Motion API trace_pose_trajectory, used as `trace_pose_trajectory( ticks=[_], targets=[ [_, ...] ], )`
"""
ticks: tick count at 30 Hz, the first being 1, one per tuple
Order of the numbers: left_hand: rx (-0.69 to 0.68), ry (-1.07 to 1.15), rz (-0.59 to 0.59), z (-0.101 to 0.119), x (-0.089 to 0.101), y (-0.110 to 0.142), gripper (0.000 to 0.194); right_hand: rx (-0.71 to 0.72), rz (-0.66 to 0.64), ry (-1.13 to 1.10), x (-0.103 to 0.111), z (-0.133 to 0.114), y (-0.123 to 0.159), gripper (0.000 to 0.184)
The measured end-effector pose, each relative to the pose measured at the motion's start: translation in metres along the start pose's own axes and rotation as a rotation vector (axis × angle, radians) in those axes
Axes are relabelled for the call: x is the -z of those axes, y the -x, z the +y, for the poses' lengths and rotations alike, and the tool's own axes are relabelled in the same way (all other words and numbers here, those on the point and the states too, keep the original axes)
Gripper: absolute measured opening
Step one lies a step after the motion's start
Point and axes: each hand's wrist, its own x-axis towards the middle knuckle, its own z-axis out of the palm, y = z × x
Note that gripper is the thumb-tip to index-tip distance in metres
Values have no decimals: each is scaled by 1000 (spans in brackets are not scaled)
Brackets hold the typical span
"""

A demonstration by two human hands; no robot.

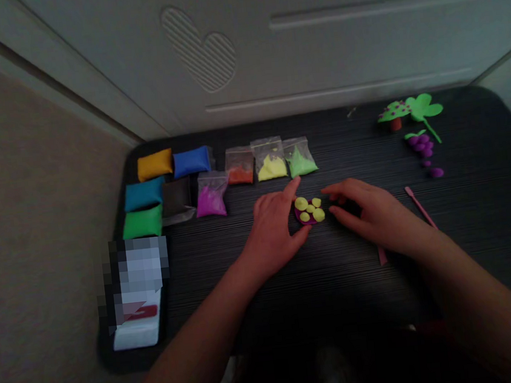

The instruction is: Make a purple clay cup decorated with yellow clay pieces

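A small purple clay piece (299, 217) with several flattened yellow clay dots (311, 209) on top lies on the dark table. My left hand (274, 229) rests at its left side, thumb and index finger spread around it. The thumb tip is close to the lower edge; whether it touches I cannot tell. Just to the right, my right hand (374, 212) hovers with thumb and index finger apart and nothing visible between them. Its other fingers are curled and partly hidden. Under the right hand a pink tool (382, 255) shows only in part.
Bags of yellow clay (272, 166), green clay (301, 162), red clay (240, 173) and purple clay (211, 201) lie behind, with more packets leftward. A phone (138, 295) lies front left. At right are a clay mushroom (394, 117), flower (422, 107), grapes (421, 145) and a pink stick (419, 206).
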Motion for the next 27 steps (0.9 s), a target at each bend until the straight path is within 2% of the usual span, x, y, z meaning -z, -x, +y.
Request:
trace_pose_trajectory(
  ticks=[15,27],
  targets=[
    [-6,-8,7,0,-1,2,72,36,48,-47,0,3,-1,23],
    [-5,-13,-18,0,-1,2,73,103,-68,-7,-6,3,0,20]
  ],
)
